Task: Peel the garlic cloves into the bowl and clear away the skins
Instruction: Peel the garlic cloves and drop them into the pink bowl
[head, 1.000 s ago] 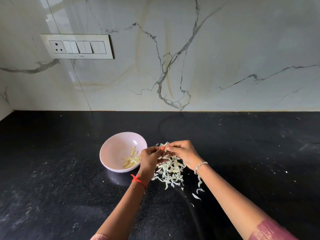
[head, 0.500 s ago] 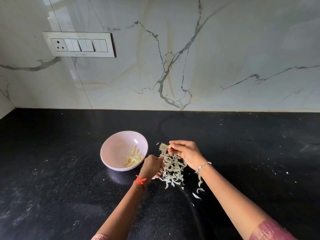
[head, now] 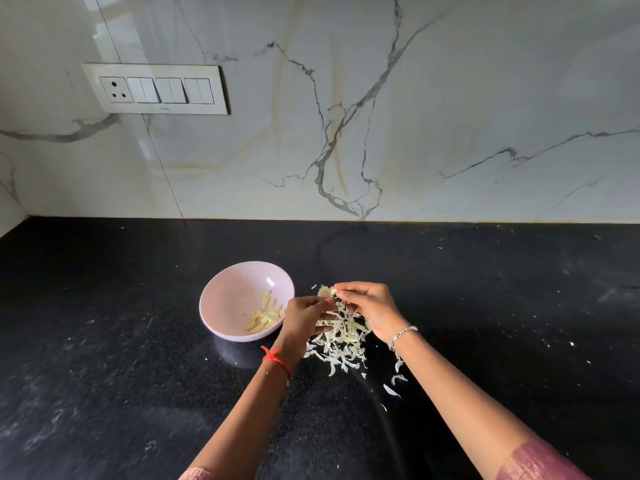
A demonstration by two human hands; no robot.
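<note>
Pale clove [head: 325,292] apparently pinched by right hand [head: 372,311]; left hand [head: 304,318] adjacent.

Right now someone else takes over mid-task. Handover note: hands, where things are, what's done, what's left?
Left hand: pinches the garlic clove at the far end of the skin pile.
Right hand: pinches the same clove from the other side.
Bowl: on the counter, left of the hands, with peeled cloves inside.
Skins: loose pile on the counter under the hands, with strays nearer the person.
Done: several cloves are peeled into the bowl.
Left: finish this clove, drop it in, clear the skins.
</note>
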